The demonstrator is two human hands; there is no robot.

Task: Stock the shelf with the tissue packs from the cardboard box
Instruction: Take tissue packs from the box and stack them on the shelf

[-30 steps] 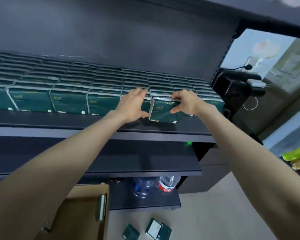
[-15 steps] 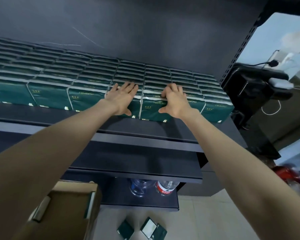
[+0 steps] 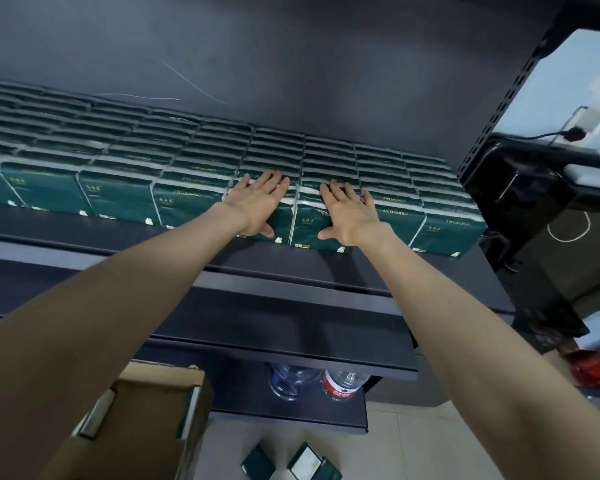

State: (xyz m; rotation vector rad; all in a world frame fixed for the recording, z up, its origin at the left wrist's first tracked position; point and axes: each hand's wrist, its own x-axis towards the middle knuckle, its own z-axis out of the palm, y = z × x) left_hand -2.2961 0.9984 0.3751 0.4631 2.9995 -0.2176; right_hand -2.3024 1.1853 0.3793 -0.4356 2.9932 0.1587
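A dark metal shelving unit [image 3: 291, 278] with a perforated upright [image 3: 520, 81] stands on a pale tiled floor [image 3: 413, 445]. To its right, a light wall [image 3: 568, 71] rises behind a black appliance [image 3: 520, 188]. Two plastic bottles [image 3: 340, 382] sit on the lowest board.

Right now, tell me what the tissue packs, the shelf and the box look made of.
Tissue packs: probably thin plastic film, glossy green, wrinkled with white seams. Shelf: seemingly painted metal, matte dark, thin boards and a perforated upright. Cardboard box: brown paperboard, dull, with folded flaps.
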